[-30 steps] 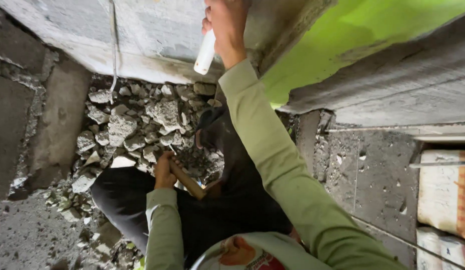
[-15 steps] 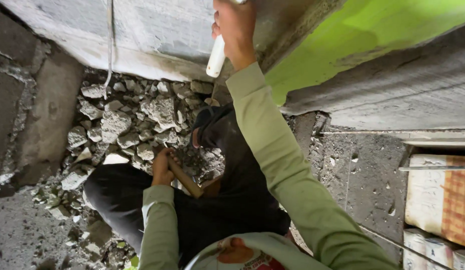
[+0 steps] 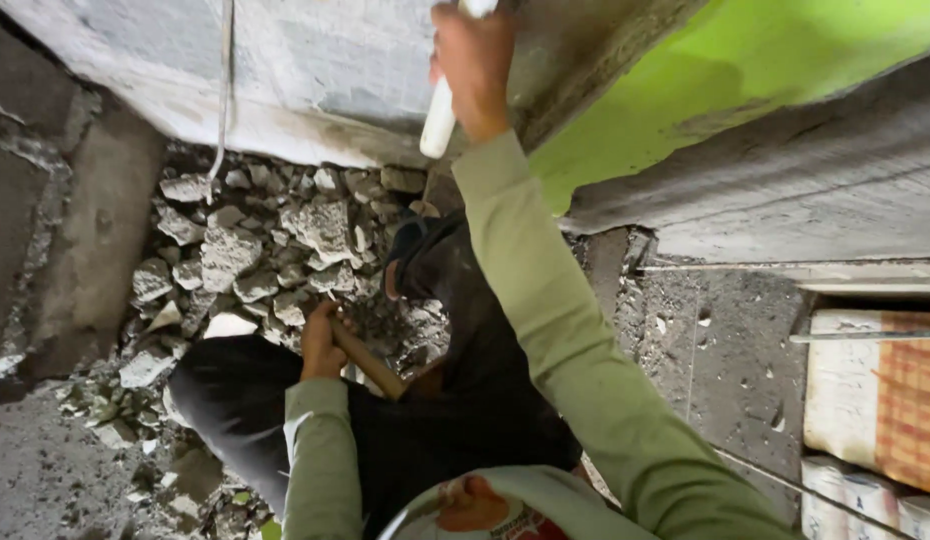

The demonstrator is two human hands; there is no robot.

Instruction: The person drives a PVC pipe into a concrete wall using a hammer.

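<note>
Broken concrete rubble point(image 3: 255, 250) fills the floor corner below the grey wall point(image 3: 315, 70), leaving no flat passage there. The person's dark trousered legs point(image 3: 435, 420) block the middle. Bare concrete floor point(image 3: 725, 360) lies open to the right (up to the stacked sacks point(image 3: 875, 400)).

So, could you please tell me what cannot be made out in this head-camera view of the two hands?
- White tube in the right hand: its upper end is cut off by the top edge.
- Wooden handle in the left hand: its head is hidden by the dark trousers.
- Right fingertips: out of frame.
- Rubble: partly covered by the legs.
- Patterned sacks: cut off by the right edge.
</note>
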